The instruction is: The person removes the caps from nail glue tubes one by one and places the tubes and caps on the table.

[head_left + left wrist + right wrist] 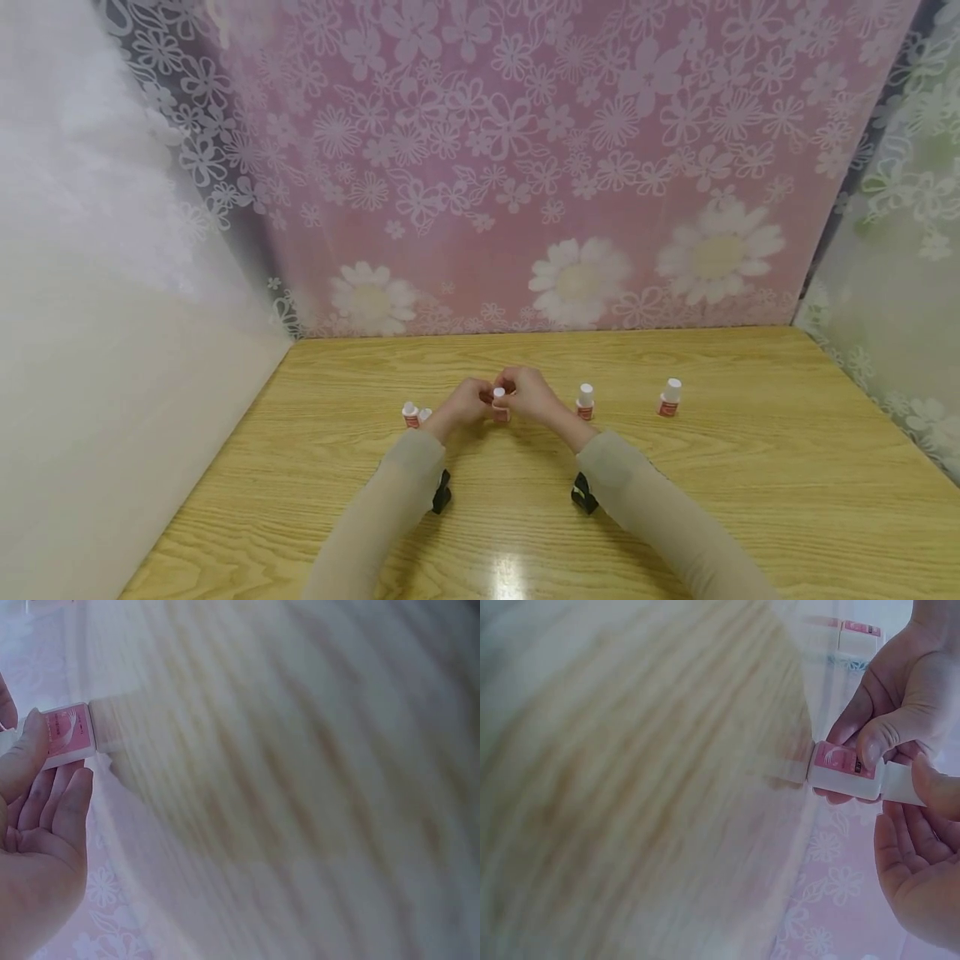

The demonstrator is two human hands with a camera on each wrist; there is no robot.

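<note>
Wood-grain tbl (787,467) w/ glare (507,575), pink floral backdrop (555,150), wht L panel (112,333)

Held bottle (501,414) partly hidden by fingers (874,744), label print (67,731) too small to read, wrist-view tabletop (630,787) blurred

On the table (750,475), a first bottle (411,416) is standing at the left, just beside a second bottle (425,413). A third bottle (500,411) is standing between the left hand (470,402) and the right hand (528,393). A fourth bottle (585,402) is standing to its right, and a fifth bottle (670,399) is standing farther right. A wall (517,167) is standing behind them all.
</note>
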